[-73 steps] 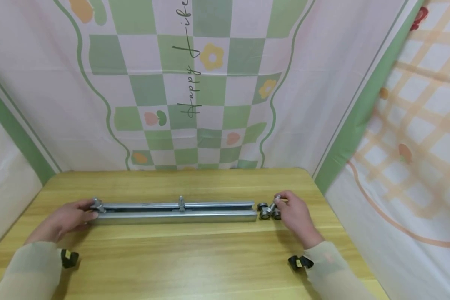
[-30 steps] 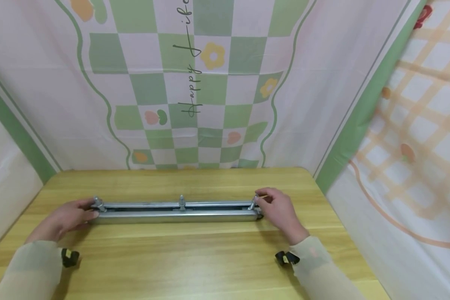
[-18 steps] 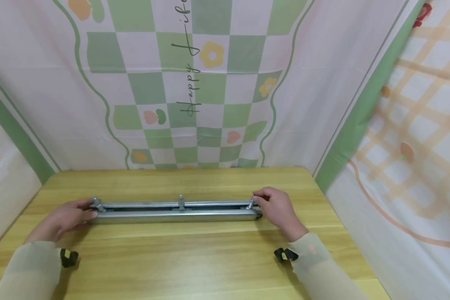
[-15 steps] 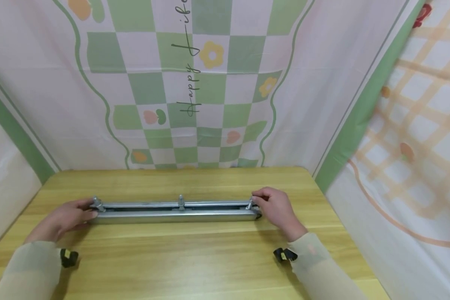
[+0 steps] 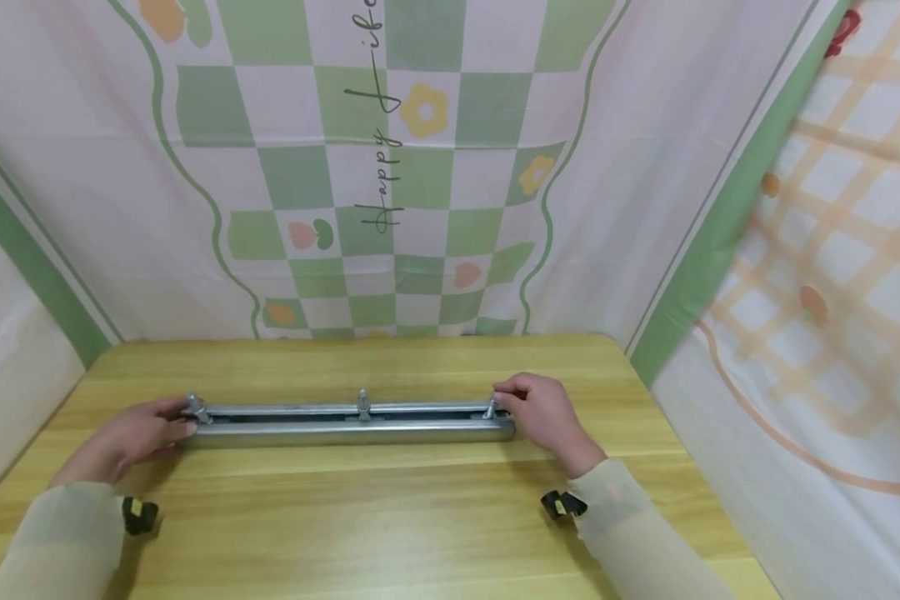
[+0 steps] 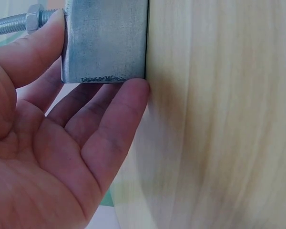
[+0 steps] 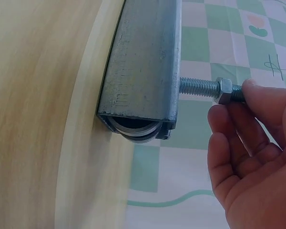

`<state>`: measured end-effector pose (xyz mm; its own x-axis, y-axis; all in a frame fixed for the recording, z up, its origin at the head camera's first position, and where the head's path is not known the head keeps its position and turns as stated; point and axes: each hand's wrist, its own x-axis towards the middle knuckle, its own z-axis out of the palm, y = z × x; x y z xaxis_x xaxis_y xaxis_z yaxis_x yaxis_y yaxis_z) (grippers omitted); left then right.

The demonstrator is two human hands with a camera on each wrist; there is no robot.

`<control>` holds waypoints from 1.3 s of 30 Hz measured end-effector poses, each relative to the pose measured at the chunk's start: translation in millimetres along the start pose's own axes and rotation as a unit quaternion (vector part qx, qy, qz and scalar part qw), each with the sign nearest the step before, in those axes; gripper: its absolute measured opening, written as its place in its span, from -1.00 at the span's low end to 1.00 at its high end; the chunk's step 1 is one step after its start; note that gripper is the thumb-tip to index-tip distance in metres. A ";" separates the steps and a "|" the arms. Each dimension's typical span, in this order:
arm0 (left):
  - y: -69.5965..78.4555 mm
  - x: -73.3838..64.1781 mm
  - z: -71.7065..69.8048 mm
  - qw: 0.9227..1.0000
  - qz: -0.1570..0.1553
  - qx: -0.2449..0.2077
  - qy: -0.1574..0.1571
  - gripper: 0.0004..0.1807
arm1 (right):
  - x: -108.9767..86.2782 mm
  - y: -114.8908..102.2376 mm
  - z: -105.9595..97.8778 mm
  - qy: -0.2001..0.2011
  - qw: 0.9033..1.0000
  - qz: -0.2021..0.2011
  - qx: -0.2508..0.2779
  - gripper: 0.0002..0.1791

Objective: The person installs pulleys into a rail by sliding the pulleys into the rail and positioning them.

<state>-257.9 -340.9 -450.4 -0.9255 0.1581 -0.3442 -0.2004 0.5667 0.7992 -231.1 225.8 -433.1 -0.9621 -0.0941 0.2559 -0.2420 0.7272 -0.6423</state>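
A grey metal channel track (image 5: 307, 435) lies across the wooden table, slot upward. My left hand (image 5: 135, 433) holds its left end; in the left wrist view the thumb rests on the upper edge beside a threaded bolt (image 6: 14, 24), and the fingers touch the track's end. My right hand (image 5: 543, 412) pinches the bolt (image 7: 200, 87) of a roller trolley at the right end. That trolley's wheels (image 7: 138, 131) sit mostly inside the channel, one protruding slightly from its mouth. Another trolley's bolt (image 5: 363, 406) stands upright mid-track, and a third one (image 5: 197, 408) leans near my left fingers.
Behind the wooden table (image 5: 390, 517) hangs a green-and-white checked cloth (image 5: 360, 175), close to the far edge. A patterned cloth (image 5: 810, 350) hangs at the right. Small black cameras (image 5: 562, 504) are strapped at both wrists.
My right hand has moved left, bringing the trolley from outside the track's right end into the channel. My left hand has stayed at the left end.
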 end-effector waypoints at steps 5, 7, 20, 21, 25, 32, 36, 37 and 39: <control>-0.9 0.8 0.2 1.000 0.001 0.001 0.002 -0.18 | 0.8 0.0 0.5 -0.002 1.000 0.001 0.001 -0.85; -1.3 0.7 0.5 1.000 0.001 0.000 0.002 -0.18 | 1.0 -0.4 0.6 -0.003 1.000 0.000 0.000 -0.85; -2.8 0.9 -0.5 1.000 -0.007 -0.005 -0.003 -0.14 | 1.9 -2.4 3.9 -0.012 1.000 -0.002 0.007 -0.85; -2.6 0.7 -0.6 1.000 -0.006 -0.004 -0.003 -0.14 | 1.9 -2.5 4.0 -0.011 1.000 -0.002 0.007 -0.85; -1.0 -1.1 -0.7 1.000 0.003 0.004 -0.001 -0.14 | 2.3 -3.2 3.5 -0.009 1.000 -0.003 0.007 -0.86; 1.5 -2.6 -0.4 1.000 0.002 -0.001 -0.002 -0.15 | 2.5 -4.0 2.5 -0.012 1.000 -0.007 0.006 -0.86; 1.9 -1.7 0.0 1.000 -0.001 -0.002 -0.001 -0.17 | 2.6 -3.3 3.3 -0.011 1.000 -0.008 0.004 -0.85; 1.9 -1.1 0.2 1.000 -0.003 -0.003 -0.001 -0.17 | 2.6 -3.3 3.6 -0.011 1.000 -0.008 0.005 -0.85; 2.5 -0.6 0.5 1.000 -0.003 -0.002 0.000 -0.18 | 3.0 -3.2 4.3 -0.011 1.000 -0.005 0.007 -0.85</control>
<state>-257.7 -339.2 -448.4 -0.9245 0.1544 -0.3484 -0.2072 0.5636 0.7996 -233.8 220.2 -433.4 -0.9620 -0.1164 0.2472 -0.2537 0.7166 -0.6497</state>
